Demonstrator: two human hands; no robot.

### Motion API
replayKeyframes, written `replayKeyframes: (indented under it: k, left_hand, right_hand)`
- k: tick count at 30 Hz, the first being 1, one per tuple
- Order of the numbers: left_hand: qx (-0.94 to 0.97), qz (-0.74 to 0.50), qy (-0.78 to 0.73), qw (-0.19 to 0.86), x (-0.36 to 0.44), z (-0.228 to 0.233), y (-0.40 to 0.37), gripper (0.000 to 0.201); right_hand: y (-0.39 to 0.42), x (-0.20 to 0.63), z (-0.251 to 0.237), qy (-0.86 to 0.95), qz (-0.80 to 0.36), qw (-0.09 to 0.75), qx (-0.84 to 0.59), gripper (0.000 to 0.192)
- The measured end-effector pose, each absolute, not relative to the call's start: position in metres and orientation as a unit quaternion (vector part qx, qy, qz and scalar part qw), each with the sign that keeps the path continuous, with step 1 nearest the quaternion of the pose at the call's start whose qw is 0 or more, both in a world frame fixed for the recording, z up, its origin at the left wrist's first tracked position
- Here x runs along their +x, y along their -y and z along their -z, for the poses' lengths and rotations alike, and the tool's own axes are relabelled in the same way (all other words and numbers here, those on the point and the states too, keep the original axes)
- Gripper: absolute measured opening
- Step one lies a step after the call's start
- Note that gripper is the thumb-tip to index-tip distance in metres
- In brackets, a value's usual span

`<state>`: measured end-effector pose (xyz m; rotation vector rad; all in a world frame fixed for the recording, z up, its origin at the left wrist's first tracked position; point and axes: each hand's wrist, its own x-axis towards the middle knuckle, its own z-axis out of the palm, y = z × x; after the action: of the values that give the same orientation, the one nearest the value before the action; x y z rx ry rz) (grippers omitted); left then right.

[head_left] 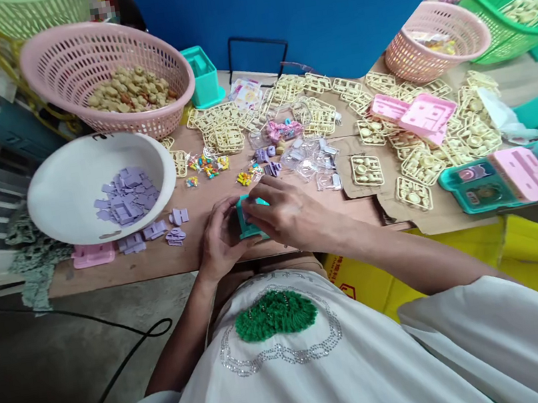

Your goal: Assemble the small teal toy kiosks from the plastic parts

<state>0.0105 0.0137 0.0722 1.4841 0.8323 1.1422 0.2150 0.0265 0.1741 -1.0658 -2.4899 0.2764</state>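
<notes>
My left hand (220, 239) is wrapped round the side of a small teal plastic box (243, 225) at the table's front edge. Over the top of the same box, my right hand (284, 211) has its fingers pinched together and pointing down; what lies between them is hidden. Just beyond the hands are small purple plastic parts (273, 168), little bags of yellow and coloured pieces (244, 178) and clear plastic pieces (304, 159). More purple parts (178, 235) lie left of my left hand.
On the left stand a white bowl (54, 200) of purple pieces and a pink basket (47, 73) of beige pieces. Cream part frames (220, 128) spread across the back and right. Pink panels (430, 113) and teal cases (467, 175) lie right. A blue panel (271, 12) rises behind.
</notes>
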Motion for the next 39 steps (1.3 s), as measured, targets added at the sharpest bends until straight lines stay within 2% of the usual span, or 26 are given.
replayKeyframes:
  k: [4,11,14,16,19,26,32,39]
  left_hand:
    - [0.631,-0.476,-0.345,0.506,0.011,-0.078,-0.014,0.077]
    - [0.648,-0.47,-0.351,0.486,0.012,-0.08,-0.014,0.074]
    - [0.646,-0.473,-0.344,0.491,0.012,-0.077,-0.014,0.077]
    - [0.643,-0.475,-0.341,0.495,0.011,-0.076,-0.014,0.077]
    - [0.636,-0.472,-0.35,0.501,0.01,-0.074,-0.013,0.076]
    - [0.64,-0.466,-0.345,0.504,0.009,-0.072,-0.012,0.077]
    - [0.624,-0.472,-0.353,0.513,0.01,-0.072,-0.012,0.08]
    - [0.596,-0.435,-0.373,0.563,0.009,-0.072,-0.01,0.093]
  right_hand:
    - [-0.028,0.217,-0.177,0.904,-0.094,0.188,-0.372,0.025]
    - [-0.02,0.244,-0.156,0.839,-0.212,0.338,-0.369,0.034]
    - [-0.019,0.251,-0.15,0.789,-0.276,0.382,-0.394,0.04]
    - [-0.022,0.251,-0.145,0.778,-0.288,0.396,-0.394,0.037]
    - [-0.026,0.246,-0.14,0.79,-0.286,0.396,-0.372,0.031]
    - [-0.026,0.244,-0.145,0.814,-0.287,0.369,-0.345,0.033]
    - [-0.029,0.247,-0.144,0.794,-0.318,0.377,-0.356,0.045]
    - [-0.022,0.242,-0.137,0.791,-0.303,0.403,-0.347,0.04]
